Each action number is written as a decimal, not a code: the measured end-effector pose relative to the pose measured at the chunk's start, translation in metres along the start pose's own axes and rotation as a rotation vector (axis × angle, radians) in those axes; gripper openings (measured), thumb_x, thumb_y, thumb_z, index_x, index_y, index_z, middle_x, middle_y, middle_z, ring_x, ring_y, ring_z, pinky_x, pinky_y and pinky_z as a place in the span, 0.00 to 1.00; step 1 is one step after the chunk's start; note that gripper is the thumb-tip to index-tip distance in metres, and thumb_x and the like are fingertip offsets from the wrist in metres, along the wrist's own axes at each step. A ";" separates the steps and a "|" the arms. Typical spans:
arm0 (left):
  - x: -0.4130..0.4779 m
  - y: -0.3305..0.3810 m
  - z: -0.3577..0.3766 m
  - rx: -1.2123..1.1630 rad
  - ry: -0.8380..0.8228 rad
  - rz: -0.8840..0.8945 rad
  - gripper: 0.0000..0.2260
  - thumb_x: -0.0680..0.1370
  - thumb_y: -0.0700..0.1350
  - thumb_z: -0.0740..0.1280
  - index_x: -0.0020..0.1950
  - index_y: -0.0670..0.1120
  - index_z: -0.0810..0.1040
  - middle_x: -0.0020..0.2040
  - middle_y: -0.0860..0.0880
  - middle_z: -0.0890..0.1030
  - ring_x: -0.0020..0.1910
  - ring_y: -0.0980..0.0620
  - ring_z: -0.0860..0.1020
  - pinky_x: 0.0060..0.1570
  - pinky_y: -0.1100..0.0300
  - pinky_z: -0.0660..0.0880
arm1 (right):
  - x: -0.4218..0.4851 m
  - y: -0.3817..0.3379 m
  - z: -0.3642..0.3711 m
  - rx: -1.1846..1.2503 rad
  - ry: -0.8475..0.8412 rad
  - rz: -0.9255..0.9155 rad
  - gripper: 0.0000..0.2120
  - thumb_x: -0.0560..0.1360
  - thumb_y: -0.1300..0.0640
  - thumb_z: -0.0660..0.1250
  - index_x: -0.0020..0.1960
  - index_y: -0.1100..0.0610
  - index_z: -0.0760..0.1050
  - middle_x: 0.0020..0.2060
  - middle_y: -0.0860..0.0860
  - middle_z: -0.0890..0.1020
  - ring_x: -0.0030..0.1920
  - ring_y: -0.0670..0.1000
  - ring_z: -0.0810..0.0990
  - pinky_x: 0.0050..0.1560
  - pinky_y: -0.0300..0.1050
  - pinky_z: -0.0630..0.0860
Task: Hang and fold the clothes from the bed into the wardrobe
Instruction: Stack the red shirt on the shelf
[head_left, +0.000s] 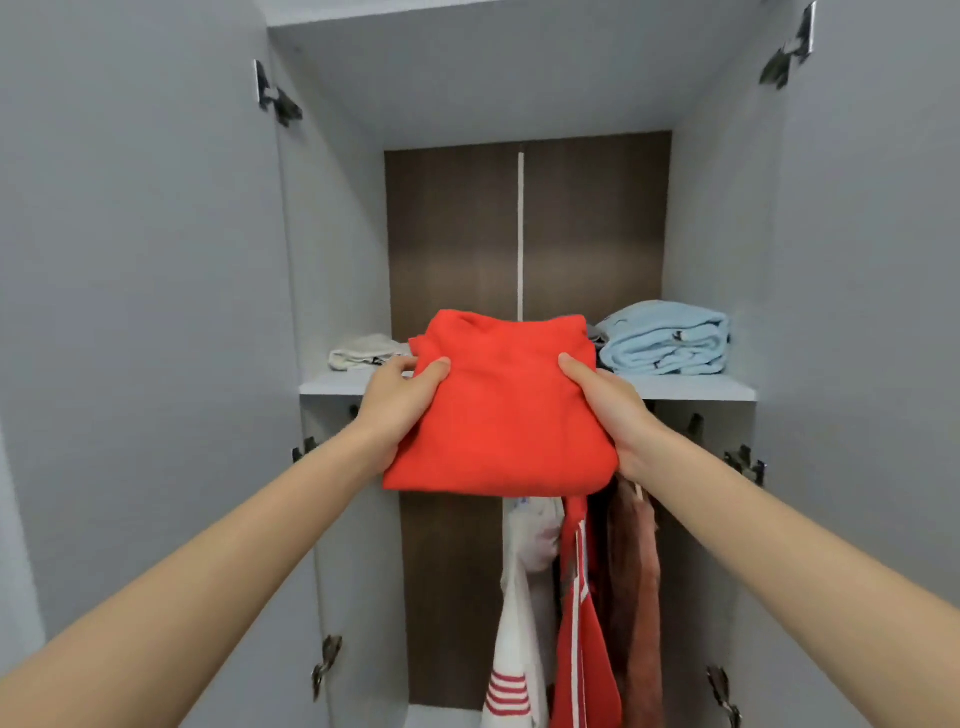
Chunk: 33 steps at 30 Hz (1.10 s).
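I have the folded red garment (498, 410) held flat in front of me at the open wardrobe (332, 234), its far edge over the front of the shelf (691, 387) and its near edge hanging out above the rail space. My left hand (400, 405) grips its left side and my right hand (608, 410) its right, each with the thumb pressed on top; the fingers are underneath, where I cannot see them. It looks like soft knit, light but thick in its layers, with nothing stiff in it, so I expect it to sag in the middle and slide open if I pinch only one edge. Holding both sides with support from below seems the right way to take it, since that keeps the fold square. On the shelf there is a gap for it between the pale folded cloth (363, 353) on the left and the light blue folded pile (667, 338) on the right, and the blue pile sits close enough that a careless push could rumple it. The hanging clothes (582, 597) below are just under my right wrist.
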<state>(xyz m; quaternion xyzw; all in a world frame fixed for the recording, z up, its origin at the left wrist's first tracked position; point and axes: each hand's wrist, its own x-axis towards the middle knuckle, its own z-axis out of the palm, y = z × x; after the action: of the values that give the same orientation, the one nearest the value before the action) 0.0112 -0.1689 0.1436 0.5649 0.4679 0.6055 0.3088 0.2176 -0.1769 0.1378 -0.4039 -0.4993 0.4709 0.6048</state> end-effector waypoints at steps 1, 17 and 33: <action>0.015 0.003 0.003 -0.006 -0.027 0.018 0.09 0.77 0.50 0.67 0.53 0.46 0.78 0.47 0.49 0.81 0.45 0.51 0.79 0.45 0.58 0.75 | 0.010 -0.007 0.002 -0.009 0.021 -0.006 0.08 0.78 0.49 0.65 0.50 0.53 0.78 0.43 0.50 0.84 0.41 0.47 0.83 0.36 0.40 0.77; 0.244 0.005 0.105 -0.196 -0.142 0.038 0.18 0.78 0.48 0.68 0.64 0.42 0.73 0.58 0.43 0.78 0.49 0.49 0.76 0.48 0.57 0.73 | 0.217 -0.071 -0.027 -0.249 0.238 -0.171 0.17 0.78 0.53 0.66 0.61 0.63 0.74 0.58 0.60 0.80 0.57 0.58 0.80 0.52 0.48 0.76; 0.438 -0.090 0.198 0.803 -0.217 0.091 0.24 0.80 0.51 0.60 0.70 0.39 0.61 0.64 0.39 0.74 0.61 0.40 0.75 0.55 0.51 0.74 | 0.465 -0.019 -0.089 -0.809 0.145 -0.090 0.27 0.78 0.52 0.66 0.72 0.62 0.63 0.62 0.57 0.75 0.58 0.53 0.77 0.53 0.38 0.73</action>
<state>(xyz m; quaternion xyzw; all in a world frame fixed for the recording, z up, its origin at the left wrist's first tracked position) 0.1151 0.3027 0.2190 0.7211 0.6061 0.3248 0.0846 0.3350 0.2698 0.2449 -0.6189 -0.6172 0.1802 0.4511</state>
